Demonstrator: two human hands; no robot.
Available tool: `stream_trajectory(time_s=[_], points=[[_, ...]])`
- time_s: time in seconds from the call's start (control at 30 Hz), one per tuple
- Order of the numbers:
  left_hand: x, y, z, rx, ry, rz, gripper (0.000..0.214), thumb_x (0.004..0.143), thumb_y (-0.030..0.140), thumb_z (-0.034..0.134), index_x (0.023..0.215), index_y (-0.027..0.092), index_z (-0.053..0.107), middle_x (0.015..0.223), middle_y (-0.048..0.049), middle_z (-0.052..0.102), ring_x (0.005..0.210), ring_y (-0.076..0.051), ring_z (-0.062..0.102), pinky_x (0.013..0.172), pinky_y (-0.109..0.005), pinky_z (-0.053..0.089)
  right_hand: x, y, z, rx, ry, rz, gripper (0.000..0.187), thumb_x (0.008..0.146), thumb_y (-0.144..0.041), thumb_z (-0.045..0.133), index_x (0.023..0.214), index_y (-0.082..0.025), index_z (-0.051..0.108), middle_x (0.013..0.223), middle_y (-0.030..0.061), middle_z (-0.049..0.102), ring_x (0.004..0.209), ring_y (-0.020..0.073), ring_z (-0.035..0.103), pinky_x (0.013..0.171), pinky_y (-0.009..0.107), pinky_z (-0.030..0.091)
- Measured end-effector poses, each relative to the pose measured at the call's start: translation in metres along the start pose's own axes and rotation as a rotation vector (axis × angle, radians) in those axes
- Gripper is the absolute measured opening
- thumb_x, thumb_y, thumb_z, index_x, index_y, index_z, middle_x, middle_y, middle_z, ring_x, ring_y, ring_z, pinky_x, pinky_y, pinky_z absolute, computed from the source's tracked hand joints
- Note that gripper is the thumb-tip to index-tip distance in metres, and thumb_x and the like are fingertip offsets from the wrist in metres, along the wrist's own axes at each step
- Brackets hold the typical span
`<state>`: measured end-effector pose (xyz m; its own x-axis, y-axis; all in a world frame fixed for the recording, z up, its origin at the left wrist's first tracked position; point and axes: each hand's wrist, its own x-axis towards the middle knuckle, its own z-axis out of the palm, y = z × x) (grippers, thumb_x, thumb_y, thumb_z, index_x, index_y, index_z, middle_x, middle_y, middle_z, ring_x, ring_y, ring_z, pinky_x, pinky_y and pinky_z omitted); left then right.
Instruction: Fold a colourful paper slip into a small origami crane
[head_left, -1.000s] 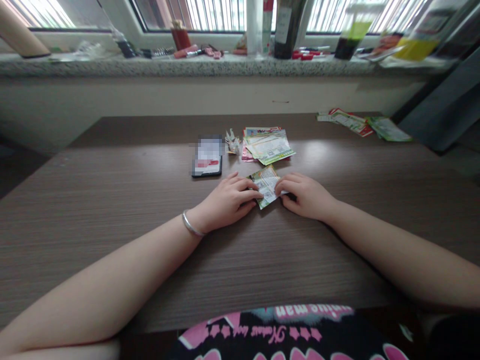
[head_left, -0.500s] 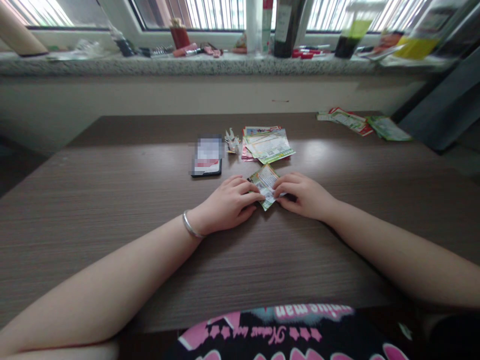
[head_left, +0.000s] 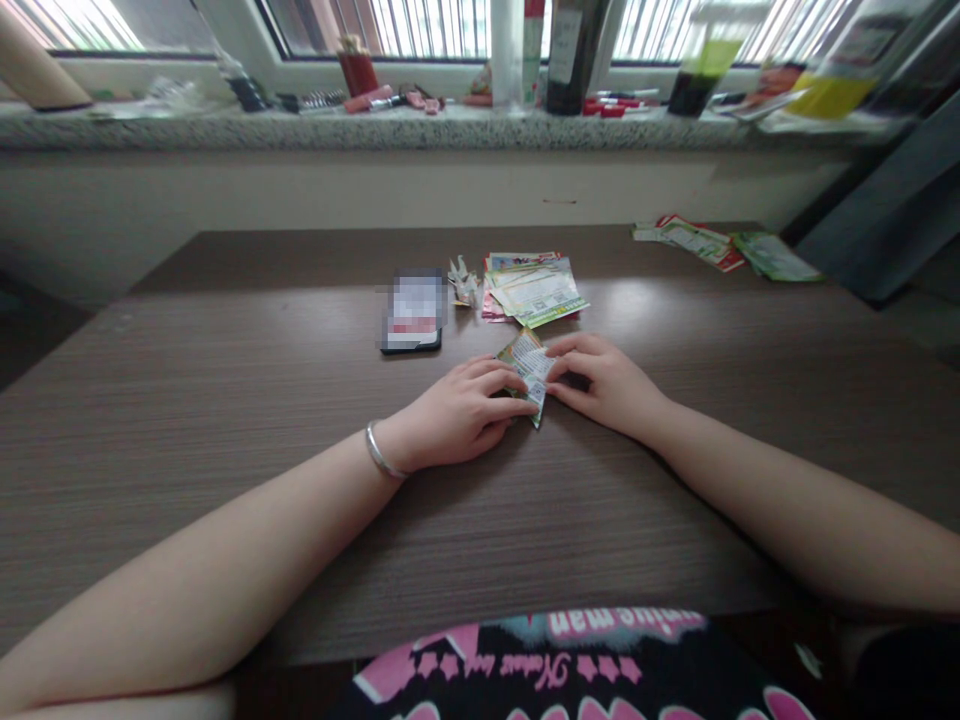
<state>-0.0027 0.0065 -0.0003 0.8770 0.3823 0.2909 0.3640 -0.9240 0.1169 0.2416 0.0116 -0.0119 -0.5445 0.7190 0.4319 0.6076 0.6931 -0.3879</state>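
A small folded piece of printed paper, white with green and orange edges, lies on the table between my hands. My left hand rests over its left side, the fingertips pressing the paper down and holding it. At the paper's right edge, the bent fingers and thumb of my right hand pinch it. Just beyond the paper is a stack of printed leaflets. Left of the stack stands a small folded paper figure. Next to that lies a phone with a blurred screen.
More printed leaflets lie at the back right of the wooden table. Behind it, a speckled stone windowsill carries a dark bottle, a red jar, a cup with dark green contents and small clutter.
The paper's right corner has been folded inward, so its right side now runs straighter. My right hand has lifted its fingers slightly, and the left fingertips have shifted a little right.
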Motion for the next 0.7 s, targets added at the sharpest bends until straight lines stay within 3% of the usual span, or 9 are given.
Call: stream_trajectory(time_s=[0.27, 0.47, 0.7], points=[[-0.001, 0.000, 0.001, -0.014, -0.020, -0.007, 0.031, 0.093, 0.021, 0.046, 0.119, 0.027, 0.061, 0.121, -0.0052, 0.061, 0.119, -0.022, 0.052, 0.108, -0.045, 0.035, -0.001, 0.006, 0.003, 0.047, 0.046, 0.079, 0.011, 0.081, -0.031, 0.068, 0.086, -0.022, 0.067, 0.108, 0.0077, 0.062, 0.103, 0.0220, 0.059, 0.092, 0.043, 0.048], [-0.002, 0.000, 0.003, -0.032, -0.043, -0.037, 0.032, 0.092, 0.020, 0.045, 0.120, 0.027, 0.060, 0.122, -0.0046, 0.061, 0.115, -0.022, 0.054, 0.109, -0.049, 0.032, 0.003, 0.025, 0.002, 0.124, 0.036, 0.042, 0.010, 0.073, -0.030, 0.076, 0.079, -0.022, 0.071, 0.105, 0.0073, 0.062, 0.101, 0.0223, 0.060, 0.090, 0.041, 0.049], [-0.001, 0.002, 0.001, -0.053, -0.047, -0.037, 0.035, 0.092, 0.018, 0.044, 0.122, 0.026, 0.060, 0.120, -0.0067, 0.060, 0.110, -0.021, 0.053, 0.100, -0.041, 0.043, 0.004, 0.019, 0.003, 0.115, 0.059, 0.114, 0.008, 0.079, -0.030, 0.070, 0.079, -0.022, 0.071, 0.099, 0.0066, 0.067, 0.094, 0.0209, 0.063, 0.089, 0.040, 0.049]])
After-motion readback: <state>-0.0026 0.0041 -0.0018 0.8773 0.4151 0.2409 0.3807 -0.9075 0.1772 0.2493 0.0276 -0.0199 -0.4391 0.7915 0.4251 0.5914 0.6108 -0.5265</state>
